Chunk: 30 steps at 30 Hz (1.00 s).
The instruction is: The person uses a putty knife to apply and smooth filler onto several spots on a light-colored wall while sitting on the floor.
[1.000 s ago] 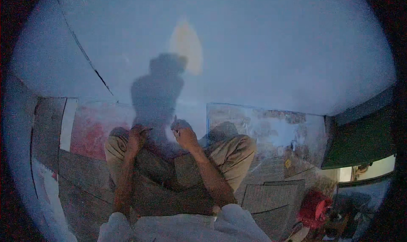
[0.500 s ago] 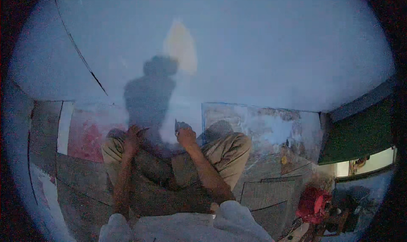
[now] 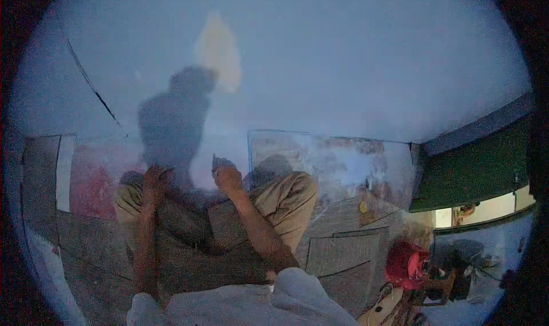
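Observation:
I sit with crossed legs in khaki trousers [image 3: 291, 206] facing a pale blue wall [image 3: 337, 69] with my shadow and a light patch on it. My left hand [image 3: 153, 183] is raised by my left knee with its fingers curled; what it may hold is too dim to make out. My right hand [image 3: 227, 177] is raised between my knees, closed on a small dark pointed object [image 3: 215, 164] that sticks up toward the wall.
Worn boards or sheets [image 3: 343, 257] lie around me beside a red and whitish patchy lower wall [image 3: 94, 183]. At right are a green panel [image 3: 469, 172] over a lit opening [image 3: 443, 217], a red object [image 3: 405, 266] and some dark clutter [image 3: 457, 280].
The view has shifted, so my shadow, the light patch and both hands appear further left. Both hands stay raised in much the same pose, still closed.

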{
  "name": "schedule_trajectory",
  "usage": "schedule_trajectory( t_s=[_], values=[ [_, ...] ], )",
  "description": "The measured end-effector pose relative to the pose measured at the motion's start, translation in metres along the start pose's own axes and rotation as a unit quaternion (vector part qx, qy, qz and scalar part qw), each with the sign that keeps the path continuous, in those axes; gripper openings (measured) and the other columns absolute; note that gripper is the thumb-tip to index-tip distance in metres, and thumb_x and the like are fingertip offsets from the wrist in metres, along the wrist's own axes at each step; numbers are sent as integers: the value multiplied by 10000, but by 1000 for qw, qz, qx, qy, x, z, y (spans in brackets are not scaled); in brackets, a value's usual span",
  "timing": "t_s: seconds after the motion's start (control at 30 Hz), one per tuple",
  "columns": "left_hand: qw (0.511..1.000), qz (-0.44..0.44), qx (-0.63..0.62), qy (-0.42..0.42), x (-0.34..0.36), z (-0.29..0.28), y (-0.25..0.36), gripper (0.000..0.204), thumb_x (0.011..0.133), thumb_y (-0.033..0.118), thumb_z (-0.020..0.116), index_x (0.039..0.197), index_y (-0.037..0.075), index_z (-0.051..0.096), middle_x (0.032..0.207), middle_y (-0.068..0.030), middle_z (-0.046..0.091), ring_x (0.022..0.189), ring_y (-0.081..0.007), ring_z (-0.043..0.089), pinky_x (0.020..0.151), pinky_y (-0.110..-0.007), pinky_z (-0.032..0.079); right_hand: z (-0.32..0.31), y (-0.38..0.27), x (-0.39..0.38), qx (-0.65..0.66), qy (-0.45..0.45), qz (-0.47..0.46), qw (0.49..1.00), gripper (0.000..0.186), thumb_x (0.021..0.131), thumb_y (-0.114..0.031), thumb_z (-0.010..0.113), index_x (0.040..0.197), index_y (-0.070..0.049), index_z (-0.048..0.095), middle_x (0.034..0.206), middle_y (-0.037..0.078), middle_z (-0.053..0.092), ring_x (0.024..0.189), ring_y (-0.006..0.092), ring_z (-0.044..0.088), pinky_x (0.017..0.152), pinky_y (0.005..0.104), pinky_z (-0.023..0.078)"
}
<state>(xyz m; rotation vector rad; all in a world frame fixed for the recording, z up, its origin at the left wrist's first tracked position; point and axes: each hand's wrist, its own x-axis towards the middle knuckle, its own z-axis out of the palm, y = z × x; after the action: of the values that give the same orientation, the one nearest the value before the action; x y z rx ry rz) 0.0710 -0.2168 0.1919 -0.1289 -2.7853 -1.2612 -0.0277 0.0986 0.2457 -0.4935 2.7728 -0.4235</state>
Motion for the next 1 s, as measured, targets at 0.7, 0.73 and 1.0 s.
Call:
schedule_trajectory(
  t_s=[0.7,0.73,1.0],
  values=[
    [975,-35,203,81,2,44,47,420,874,246,587,1252,66,567,1148,-152,588,1103,-312,537,889,-427,461,-16,27,-30,-42,73,-24,996,268,829,-269,558,1032,-104,617,864,111,625,759,322,614,652,476,525],
    [975,-33,205,75,3,44,54,418,879,247,582,1252,58,566,1140,-153,591,1094,-315,542,882,-426,464,-9,34,-30,-46,62,-26,997,261,833,-283,562,1012,-106,631,829,106,631,732,316,619,655,476,528],
    [978,-35,173,-112,56,49,86,409,910,256,557,1254,36,537,1119,-167,597,1048,-307,557,802,-407,489,46,112,-6,284,302,-46,909,270,854,-288,551,830,-55,685,717,134,655,584,308,611,634,455,538]
  ],
)
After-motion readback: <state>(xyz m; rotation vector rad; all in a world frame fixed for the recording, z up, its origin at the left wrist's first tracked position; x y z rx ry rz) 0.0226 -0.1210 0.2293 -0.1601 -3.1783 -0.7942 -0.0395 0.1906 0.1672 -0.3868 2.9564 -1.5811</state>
